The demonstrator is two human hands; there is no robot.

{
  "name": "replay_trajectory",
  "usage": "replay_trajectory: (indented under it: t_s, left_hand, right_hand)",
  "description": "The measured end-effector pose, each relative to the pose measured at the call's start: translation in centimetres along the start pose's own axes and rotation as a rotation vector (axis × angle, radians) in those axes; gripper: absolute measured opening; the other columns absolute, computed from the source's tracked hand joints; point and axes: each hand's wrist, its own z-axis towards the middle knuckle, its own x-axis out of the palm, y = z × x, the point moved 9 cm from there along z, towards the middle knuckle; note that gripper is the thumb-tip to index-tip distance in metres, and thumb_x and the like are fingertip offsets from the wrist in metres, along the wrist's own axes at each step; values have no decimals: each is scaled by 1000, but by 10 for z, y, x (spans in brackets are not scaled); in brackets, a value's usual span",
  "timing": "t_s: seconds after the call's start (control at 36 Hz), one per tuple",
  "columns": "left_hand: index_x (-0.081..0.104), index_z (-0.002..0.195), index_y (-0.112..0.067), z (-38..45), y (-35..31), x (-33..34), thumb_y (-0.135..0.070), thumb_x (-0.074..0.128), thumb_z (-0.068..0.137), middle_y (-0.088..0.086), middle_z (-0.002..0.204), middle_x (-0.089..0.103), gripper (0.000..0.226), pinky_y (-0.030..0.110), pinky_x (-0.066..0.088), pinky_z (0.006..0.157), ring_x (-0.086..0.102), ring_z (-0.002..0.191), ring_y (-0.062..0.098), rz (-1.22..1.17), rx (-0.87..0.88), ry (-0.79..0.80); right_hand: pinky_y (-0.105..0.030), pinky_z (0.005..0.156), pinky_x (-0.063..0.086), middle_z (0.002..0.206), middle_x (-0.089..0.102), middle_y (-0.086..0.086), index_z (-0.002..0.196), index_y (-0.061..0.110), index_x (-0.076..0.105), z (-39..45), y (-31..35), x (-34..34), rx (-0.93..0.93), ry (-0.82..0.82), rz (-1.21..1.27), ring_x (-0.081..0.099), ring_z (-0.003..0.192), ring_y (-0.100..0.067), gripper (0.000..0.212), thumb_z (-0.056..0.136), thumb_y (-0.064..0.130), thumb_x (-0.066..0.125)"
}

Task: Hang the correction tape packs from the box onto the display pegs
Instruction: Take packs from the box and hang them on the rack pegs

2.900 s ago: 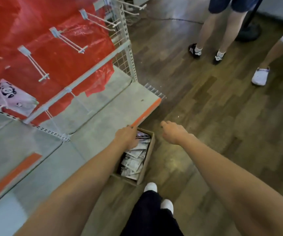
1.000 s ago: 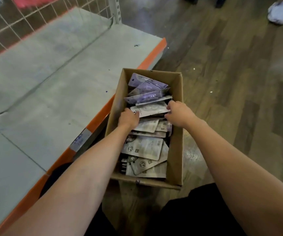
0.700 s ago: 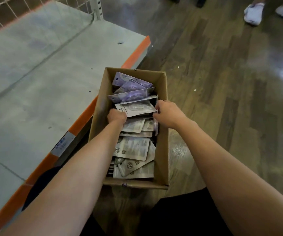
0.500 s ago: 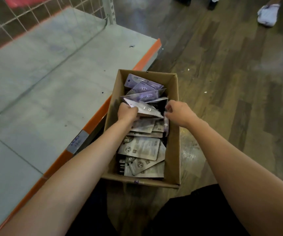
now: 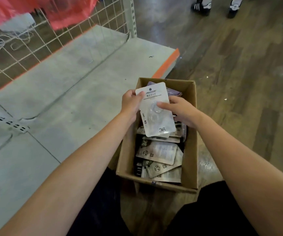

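From my remote view through the head camera, both forearms reach forward and down over the cardboard box, which sits on the wood floor just beside the orange-edged grey shelf. My left hand is raised above the far half of the box, wrist bent slightly inward, with its thumb laid across the upper left corner of a white correction tape pack and the other fingers curled behind it, so it pinches the card at that corner. My right hand comes in from the other side, its thumb pointing left and pressing on the clear blister in the middle of the pack, while the remaining fingers wrap behind the card's right edge; I cannot see their tips. The pack is held nearly upright, face toward the camera, above the box, with the number 36 printed near its lower edge. Beneath it, more packs lie loosely heaped inside the box, mostly back side up, and a purple one shows at the far end. A white wire grid panel rises behind the shelf with red plastic sheeting hanging over it. Other people's shoes show at the top of the floor.
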Motion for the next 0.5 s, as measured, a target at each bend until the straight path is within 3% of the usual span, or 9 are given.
replay_trajectory:
  t_s: [0.08, 0.14, 0.19, 0.25, 0.36, 0.42, 0.5]
  left_hand:
    - [53, 82, -11, 1, 5, 6, -8, 58, 93, 13, 97, 65, 12, 42, 56, 83, 65, 89, 28, -27, -31, 2]
    - [52, 80, -12, -1, 7, 15, -8, 56, 94, 10, 90, 65, 15, 36, 58, 74, 66, 80, 23, -8, -37, 54]
    - [52, 83, -13, -5, 11, 25, -8, 53, 95, 9, 85, 66, 13, 29, 58, 66, 66, 70, 17, 113, -5, 126]
    - [50, 85, -18, -6, 25, 30, -11, 53, 96, 10, 89, 67, 13, 29, 58, 70, 66, 72, 15, 335, 38, 183]
    - [56, 95, -15, -5, 59, 44, -15, 58, 91, 9, 102, 66, 5, 34, 48, 89, 62, 97, 24, 790, 128, 289]
    - [55, 116, -8, -8, 81, 59, -19, 57, 91, 14, 119, 60, 27, 32, 42, 92, 55, 112, 29, 1062, 150, 409]
    - [48, 130, -6, -15, 109, 76, -19, 59, 88, 17, 134, 45, 46, 36, 41, 99, 46, 123, 33, 1322, 190, 541]
  right_hand:
    - [-37, 86, 55, 111, 70, -2, 106, 21, 62, 2, 0, -7, -22, -77, -75, 67, 100, -20, 21, 88, 10, 66]
    - [-45, 93, 52, 111, 68, -3, 101, 22, 60, 2, 1, -23, -31, -193, -125, 65, 102, -23, 19, 88, 9, 66]
    - [-47, 93, 51, 114, 65, -2, 106, 18, 56, 0, 2, -43, -22, -324, -153, 63, 103, -25, 21, 89, 11, 65]
    - [-47, 93, 51, 115, 63, -3, 110, 15, 53, -5, 1, -60, -4, -422, -205, 61, 106, -26, 23, 90, 12, 63]
    - [-45, 95, 48, 121, 62, -8, 113, 14, 54, -16, -8, -79, 41, -459, -315, 59, 110, -28, 24, 90, 13, 61]
    - [-42, 96, 47, 124, 60, -8, 120, 11, 53, -22, -10, -86, 52, -471, -343, 57, 112, -27, 30, 90, 12, 60]
    - [-42, 97, 46, 125, 59, -9, 123, 8, 51, -27, -10, -94, 50, -487, -389, 56, 114, -28, 33, 91, 13, 60]
